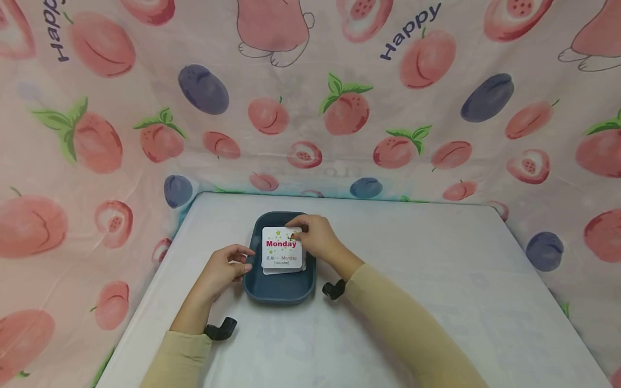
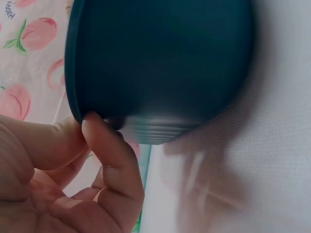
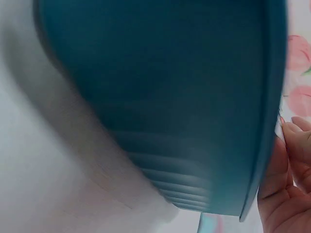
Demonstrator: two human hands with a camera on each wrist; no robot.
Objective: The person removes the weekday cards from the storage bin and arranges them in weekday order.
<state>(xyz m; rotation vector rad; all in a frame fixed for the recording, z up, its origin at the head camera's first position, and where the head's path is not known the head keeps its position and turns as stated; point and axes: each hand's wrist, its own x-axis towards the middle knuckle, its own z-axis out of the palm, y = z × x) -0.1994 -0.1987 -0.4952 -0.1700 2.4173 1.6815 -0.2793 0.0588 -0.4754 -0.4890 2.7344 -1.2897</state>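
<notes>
A dark blue tray (image 1: 278,295) with rounded corners stands on the white table, and a small stack of white cards (image 1: 281,262) lies in it, the top one reading "Monday". My left hand (image 1: 220,272) pinches the tray's left rim between thumb and fingers; in the left wrist view that hand (image 2: 82,170) grips the rim of the tray (image 2: 160,58). Over the tray's right rim, my right hand (image 1: 317,237) pinches the cards' upper right corner. The right wrist view shows its fingers (image 3: 291,155) at a card edge beyond the tray wall (image 3: 170,97).
The white table (image 1: 412,280) extends on both sides of the tray. Behind and beside it hangs a peach-patterned cloth (image 1: 301,108). A black strap end (image 1: 221,328) sticks out at the left wrist, another (image 1: 333,290) at the right.
</notes>
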